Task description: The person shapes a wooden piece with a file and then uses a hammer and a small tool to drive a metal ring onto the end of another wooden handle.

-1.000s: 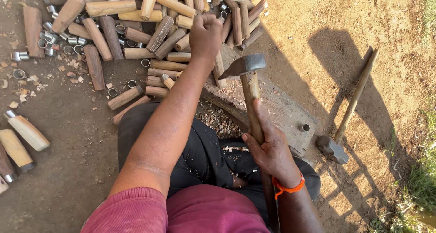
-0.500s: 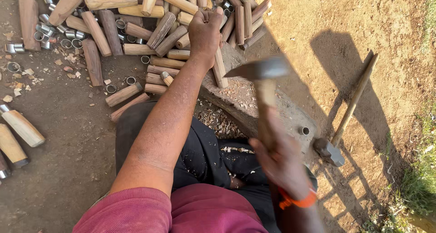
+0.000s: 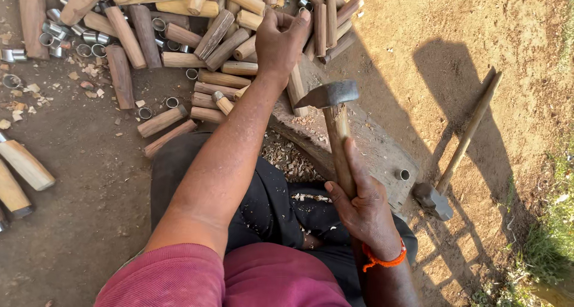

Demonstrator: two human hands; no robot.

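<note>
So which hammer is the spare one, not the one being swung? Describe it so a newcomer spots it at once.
Start at the wooden block in front of the seated person, then look past its right end to the bare dirt. The spare hammer lies there, its metal head nearest the block and its long pale handle running up and away. Unlike the hammer gripped in the right hand, no hand touches it.

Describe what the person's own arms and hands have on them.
Both hands are bare, without gloves. The left hand carries nothing at the wrist, and its arm has a short pinkish-red sleeve. The right hand has an orange thread band round the wrist.
</note>
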